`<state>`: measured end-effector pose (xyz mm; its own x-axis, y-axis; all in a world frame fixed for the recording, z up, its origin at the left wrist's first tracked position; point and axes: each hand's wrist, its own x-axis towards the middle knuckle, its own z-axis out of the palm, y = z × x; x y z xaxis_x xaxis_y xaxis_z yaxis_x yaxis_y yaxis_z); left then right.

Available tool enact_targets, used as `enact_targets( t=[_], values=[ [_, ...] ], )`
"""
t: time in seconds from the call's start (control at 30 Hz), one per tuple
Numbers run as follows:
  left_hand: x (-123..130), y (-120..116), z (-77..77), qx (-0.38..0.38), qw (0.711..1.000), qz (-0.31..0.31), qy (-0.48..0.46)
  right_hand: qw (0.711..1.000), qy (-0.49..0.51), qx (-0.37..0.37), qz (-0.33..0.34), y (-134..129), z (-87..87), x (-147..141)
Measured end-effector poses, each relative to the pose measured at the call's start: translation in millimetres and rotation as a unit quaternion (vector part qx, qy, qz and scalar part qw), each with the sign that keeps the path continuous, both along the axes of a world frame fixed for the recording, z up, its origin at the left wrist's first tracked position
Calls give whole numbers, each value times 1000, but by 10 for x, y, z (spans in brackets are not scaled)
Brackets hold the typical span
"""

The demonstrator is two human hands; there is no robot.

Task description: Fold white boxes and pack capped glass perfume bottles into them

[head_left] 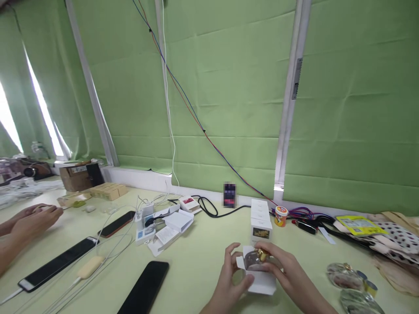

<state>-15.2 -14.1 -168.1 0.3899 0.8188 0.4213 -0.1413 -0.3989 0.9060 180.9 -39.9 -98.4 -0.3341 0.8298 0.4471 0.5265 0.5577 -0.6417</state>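
Over the table's front part, my left hand [229, 281] grips an opened small white box [262, 282] with its flap up. A rounded clear glass bottle with a gold neck, like a perfume bottle [252, 260], lies at the box's opening, partly inside it. The fingers of my right hand [284, 267] are closed around the bottle's gold top. Just behind my hands stands a row of white boxes [261, 218], the front one bearing a dark picture. Off to the right lie two similar glass bottles [343, 275] with gold parts.
At the left edge are another person's hands [39, 218]. Phones [144, 288], a power bank [91, 267], white cables and a power strip [144, 224] lie on the left. An orange tub [280, 216] and spotted cloth [397, 237] are on the right.
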Motion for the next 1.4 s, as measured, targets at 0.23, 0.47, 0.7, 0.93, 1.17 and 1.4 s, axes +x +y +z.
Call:
enact_targets(
  t=[0.23, 0.47, 0.7, 0.93, 1.17, 1.4],
  values=[
    [-7, -41, 4, 55, 995, 42, 72, 997, -70, 5, 25, -23, -4, -61],
    [23, -69, 54, 78, 993, 47, 80, 987, -158, 25, 20, -119, 92, -92],
    [14, -152, 122, 96, 989, 41, 109, 971, -237, 26, 22, -160, 0, -191],
    [54, -161, 94, 20, 995, 68, 69, 962, -258, 90, -13, -90, -61, -194],
    [70, -98, 58, -82, 994, 68, -9, 970, -208, 109, -68, 15, 36, 16],
    [79, -58, 56, -117, 990, 23, -81, 989, -22, -117, -86, 114, 54, 308]
  ],
)
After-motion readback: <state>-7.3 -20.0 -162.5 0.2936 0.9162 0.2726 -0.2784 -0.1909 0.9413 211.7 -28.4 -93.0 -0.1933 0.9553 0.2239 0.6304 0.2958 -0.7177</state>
